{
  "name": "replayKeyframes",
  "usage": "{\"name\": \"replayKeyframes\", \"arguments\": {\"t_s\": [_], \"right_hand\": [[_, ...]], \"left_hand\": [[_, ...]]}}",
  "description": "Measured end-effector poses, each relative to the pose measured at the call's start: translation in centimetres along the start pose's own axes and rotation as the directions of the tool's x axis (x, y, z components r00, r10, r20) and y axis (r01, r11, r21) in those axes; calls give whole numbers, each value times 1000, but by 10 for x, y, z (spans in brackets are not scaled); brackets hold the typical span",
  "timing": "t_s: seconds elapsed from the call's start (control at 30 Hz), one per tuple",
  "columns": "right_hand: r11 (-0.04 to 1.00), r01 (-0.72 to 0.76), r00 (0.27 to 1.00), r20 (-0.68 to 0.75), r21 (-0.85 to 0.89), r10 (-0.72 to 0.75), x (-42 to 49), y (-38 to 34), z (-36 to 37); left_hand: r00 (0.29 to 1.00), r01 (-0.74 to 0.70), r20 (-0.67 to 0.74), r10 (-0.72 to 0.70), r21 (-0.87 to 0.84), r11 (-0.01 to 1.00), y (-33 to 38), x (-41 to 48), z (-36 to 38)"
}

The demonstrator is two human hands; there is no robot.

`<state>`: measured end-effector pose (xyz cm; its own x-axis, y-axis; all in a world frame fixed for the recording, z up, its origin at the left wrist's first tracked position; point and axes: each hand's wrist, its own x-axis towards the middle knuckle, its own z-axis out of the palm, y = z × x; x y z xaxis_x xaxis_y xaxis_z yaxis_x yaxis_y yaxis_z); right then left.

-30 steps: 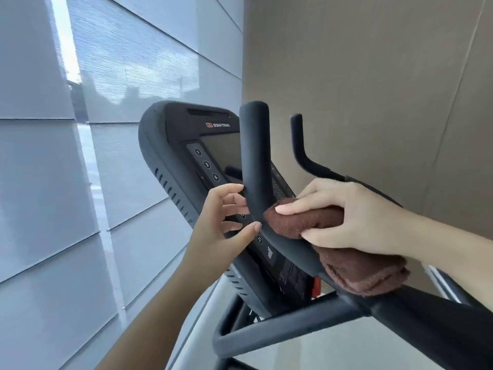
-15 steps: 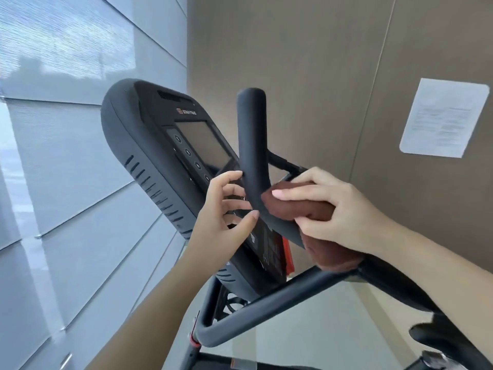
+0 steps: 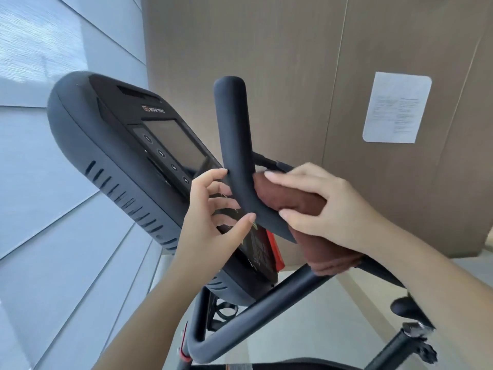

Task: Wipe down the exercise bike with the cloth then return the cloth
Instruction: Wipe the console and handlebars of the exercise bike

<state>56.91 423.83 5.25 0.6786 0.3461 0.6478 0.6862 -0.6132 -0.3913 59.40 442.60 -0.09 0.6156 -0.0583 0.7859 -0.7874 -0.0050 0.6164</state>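
Right hand (image 3: 328,209): clamps brown cloth (image 3: 290,200) against handlebar horn (image 3: 236,156), frame centre.
Left hand (image 3: 210,222): fingers spread, empty, touching horn's console (image 3: 120,156) side.
Progress: wiping under way; remaining bike surfaces and cloth return judged outstanding.

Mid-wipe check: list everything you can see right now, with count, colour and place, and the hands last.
handlebar: one, black, upright at centre, curving down to the right
console: one, dark grey with dark screen, left of the handlebar
cloth: one, brown, pressed on the handlebar's right side
frame tube: one, black, low centre
paper sheet: one, white, on the brown wall, upper right
left hand: one, fingers spread, touching the handlebar's left side
right hand: one, gripping the cloth
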Motion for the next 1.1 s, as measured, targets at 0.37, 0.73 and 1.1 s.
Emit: {"name": "replayKeyframes", "arguments": {"t_s": [0.37,0.73,1.1], "right_hand": [[981,-80,937,-348,-178,13,4,-35,4],[835,-107,850,-485,-540,-205,57,-76,53],[763,-182,811,-533,-620,-240,62,-113,63]], "left_hand": [[989,-24,146,37,-93,995,-5,5,-10],[796,-597,449,405,473,648,-7,31,-96],[582,-755,575,576,644,120,-46,50,-119]]}}
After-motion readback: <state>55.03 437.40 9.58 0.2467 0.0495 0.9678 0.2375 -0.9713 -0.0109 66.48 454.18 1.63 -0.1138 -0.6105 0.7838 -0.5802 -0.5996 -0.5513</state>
